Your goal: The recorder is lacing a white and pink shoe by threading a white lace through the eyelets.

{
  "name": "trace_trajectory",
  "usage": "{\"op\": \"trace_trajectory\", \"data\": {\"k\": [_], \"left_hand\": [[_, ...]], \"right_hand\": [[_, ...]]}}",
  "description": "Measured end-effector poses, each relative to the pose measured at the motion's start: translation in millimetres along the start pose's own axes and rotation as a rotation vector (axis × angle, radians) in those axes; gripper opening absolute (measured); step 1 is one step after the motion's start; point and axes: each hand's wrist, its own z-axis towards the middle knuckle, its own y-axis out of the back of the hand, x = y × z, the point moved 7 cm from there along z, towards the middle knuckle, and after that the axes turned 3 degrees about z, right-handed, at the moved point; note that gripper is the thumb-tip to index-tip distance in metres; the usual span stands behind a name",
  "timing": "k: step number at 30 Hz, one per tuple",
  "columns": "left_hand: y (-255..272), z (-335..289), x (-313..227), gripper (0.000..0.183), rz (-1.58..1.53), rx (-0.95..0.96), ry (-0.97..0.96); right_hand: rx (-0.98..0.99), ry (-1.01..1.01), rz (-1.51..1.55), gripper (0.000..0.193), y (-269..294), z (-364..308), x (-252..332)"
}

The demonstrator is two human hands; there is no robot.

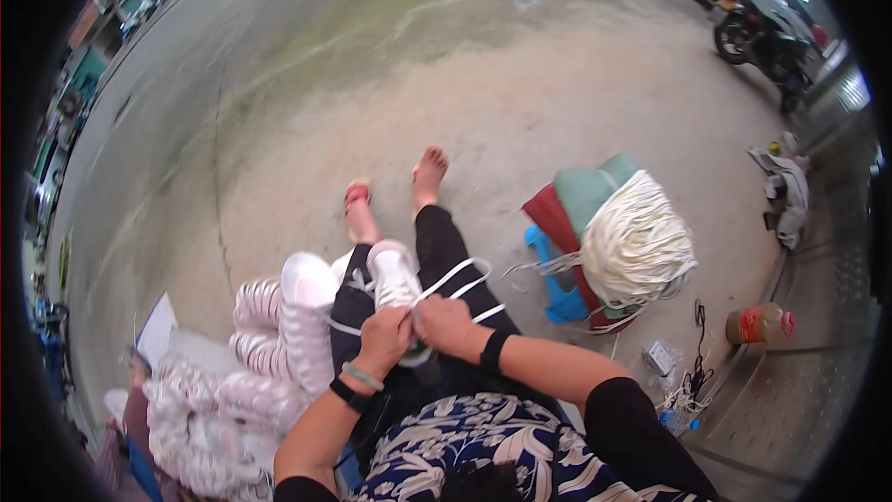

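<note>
Our left hand (384, 336) closes at the lacing, its exact hold hidden; our right (448, 323) grips a white lace (448, 275). The shoe (394, 270) lies on our lap (440, 240), toe outward. Pale shoes (305, 339) crowd our left; rightward, a cord bundle (639, 237) covers the red cloth's (546, 207) right edge.
</note>
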Motion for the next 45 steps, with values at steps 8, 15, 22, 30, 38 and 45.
{"op": "trace_trajectory", "data": {"k": [8, 15, 22, 30, 38, 45], "left_hand": [[-9.8, 7.4, -7.6, 0.012, 0.197, 0.044, 0.018], [-15.8, 7.5, -9.6, 0.014, 0.306, 0.060, -0.103], [13.2, -10.4, -5.9, 0.011, 0.319, -0.034, -0.065], [111.8, -117.6, 125.6, 0.008, 0.562, -0.142, 0.319], [99.2, -112.6, 103.2, 0.011, 0.431, -0.246, 0.236], [56.4, -26.9, 12.6, 0.017, 0.349, -0.120, -0.095]], "right_hand": [[-0.026, 0.096, 0.051, 0.018, 7.3, -0.5, 4.9], [0.035, 0.101, 0.170, 0.017, 1.6, 2.1, 0.7], [-0.073, 0.103, 0.084, 0.022, 6.4, -8.8, -6.7], [-0.277, 0.359, 0.204, 0.018, 22.6, -15.9, 3.5], [-0.498, 0.182, 0.153, 0.033, 49.7, -8.7, -18.5], [-0.323, 0.269, -0.043, 0.016, 20.9, 12.7, -19.5]]}}
